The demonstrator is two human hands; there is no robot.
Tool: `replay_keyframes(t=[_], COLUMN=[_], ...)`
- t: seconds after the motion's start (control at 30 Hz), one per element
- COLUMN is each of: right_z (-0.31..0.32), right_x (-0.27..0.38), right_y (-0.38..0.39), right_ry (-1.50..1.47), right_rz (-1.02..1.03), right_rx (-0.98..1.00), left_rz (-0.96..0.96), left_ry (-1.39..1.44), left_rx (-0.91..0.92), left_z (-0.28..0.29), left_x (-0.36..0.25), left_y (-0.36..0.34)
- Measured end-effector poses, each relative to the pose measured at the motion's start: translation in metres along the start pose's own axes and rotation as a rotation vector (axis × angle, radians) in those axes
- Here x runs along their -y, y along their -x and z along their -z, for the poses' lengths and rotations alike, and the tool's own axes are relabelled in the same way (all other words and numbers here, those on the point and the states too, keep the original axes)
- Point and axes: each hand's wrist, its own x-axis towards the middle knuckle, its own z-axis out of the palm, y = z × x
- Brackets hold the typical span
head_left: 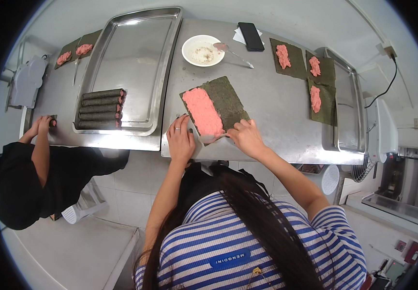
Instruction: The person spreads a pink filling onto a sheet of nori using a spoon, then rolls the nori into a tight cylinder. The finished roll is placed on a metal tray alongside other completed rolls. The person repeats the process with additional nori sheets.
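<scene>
On the steel table before me lies a dark green seaweed sheet, set at a slant. Pink paste covers its left half in a thick band; the right half is bare. My right hand is closed round the handle of a metal spoon, whose bowl rests at the paste's near end. At the sheet's lower left edge, my left hand lies with its fingers stretched out, the fingertips by the seaweed.
Beyond the sheet stand a white bowl of cloudy liquid, another spoon and a black phone. Seaweed sheets with paste lie at right beside a steel tray. Leftward, a large tray holds dark rolls; a co-worker's hands handle another roll.
</scene>
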Motion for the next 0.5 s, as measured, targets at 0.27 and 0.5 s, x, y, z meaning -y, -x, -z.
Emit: replay_keyframes(t=[0.27, 0.5], right_z=[0.007, 0.005], right_x=[-0.01, 0.007], right_y=[0.004, 0.019], right_ry=[0.069, -0.024], right_rz=[-0.201, -0.087], right_rx=[-0.117, -0.074], left_rz=[-0.006, -0.002], left_ry=[0.012, 0.036], left_rx=[0.007, 0.01], left_z=[0.004, 0.006], left_x=[0.004, 0.001], left_y=[-0.002, -0.002])
